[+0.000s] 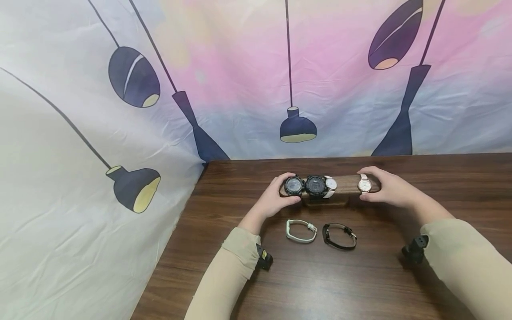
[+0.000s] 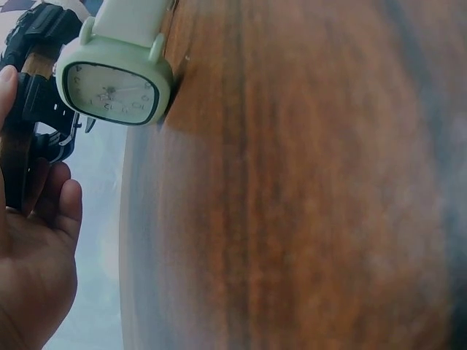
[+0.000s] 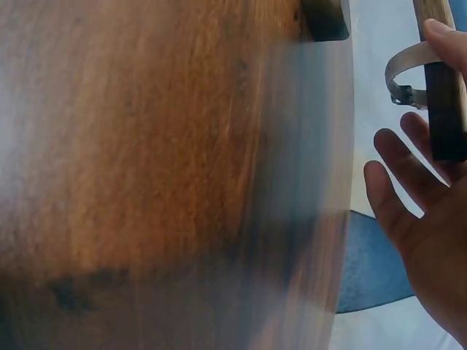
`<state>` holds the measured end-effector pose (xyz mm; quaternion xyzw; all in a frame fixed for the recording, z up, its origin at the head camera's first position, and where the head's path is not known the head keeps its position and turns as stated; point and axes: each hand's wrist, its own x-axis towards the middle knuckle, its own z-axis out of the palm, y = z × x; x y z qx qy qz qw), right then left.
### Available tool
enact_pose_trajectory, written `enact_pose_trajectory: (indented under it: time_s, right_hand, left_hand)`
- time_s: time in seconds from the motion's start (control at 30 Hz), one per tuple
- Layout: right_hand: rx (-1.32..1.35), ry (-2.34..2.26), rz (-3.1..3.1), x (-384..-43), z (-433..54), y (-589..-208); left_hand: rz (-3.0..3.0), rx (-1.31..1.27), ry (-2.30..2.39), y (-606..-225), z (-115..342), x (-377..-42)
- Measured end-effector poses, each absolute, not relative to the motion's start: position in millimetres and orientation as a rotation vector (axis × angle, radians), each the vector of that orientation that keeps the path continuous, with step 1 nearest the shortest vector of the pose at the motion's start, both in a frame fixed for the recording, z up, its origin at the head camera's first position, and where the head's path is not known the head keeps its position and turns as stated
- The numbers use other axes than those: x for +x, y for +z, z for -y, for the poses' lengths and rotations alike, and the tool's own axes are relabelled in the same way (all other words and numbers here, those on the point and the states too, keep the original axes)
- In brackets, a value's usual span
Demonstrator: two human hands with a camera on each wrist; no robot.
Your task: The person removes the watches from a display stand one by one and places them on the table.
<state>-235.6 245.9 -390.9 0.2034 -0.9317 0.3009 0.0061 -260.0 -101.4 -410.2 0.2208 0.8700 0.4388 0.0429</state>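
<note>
A wooden watch stand (image 1: 347, 184) carries two chunky black watches (image 1: 315, 186), a white-strapped watch (image 1: 330, 183) beside them, and another pale-strapped watch (image 1: 364, 184) near its right end. My left hand (image 1: 273, 195) grips the stand's left end around the outer black watch (image 1: 294, 186), thumb on the near side. At the other end my right hand (image 1: 392, 189) holds the stand between thumb and forefinger, around the pale-strapped watch. In the right wrist view, the thumb lies by the pale strap (image 3: 408, 62) while the other fingers are spread apart behind.
On the brown table (image 1: 320, 284), in front of the stand, lie a pale green watch (image 1: 301, 231) and a slim black-strapped watch (image 1: 339, 236), both buckled into loops. Behind the table's far edge hangs a cloth (image 1: 248, 89) printed with lamps.
</note>
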Motion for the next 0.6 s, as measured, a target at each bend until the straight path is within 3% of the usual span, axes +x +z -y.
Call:
enact_pose_trajectory:
  time_s: [0.6]
  right_hand:
    - [0.533, 1.057, 2.921, -227.3, -260.1, -395.5]
  left_hand:
    - [-2.661, 0.679, 1.335, -410.9, 101.4, -260.6]
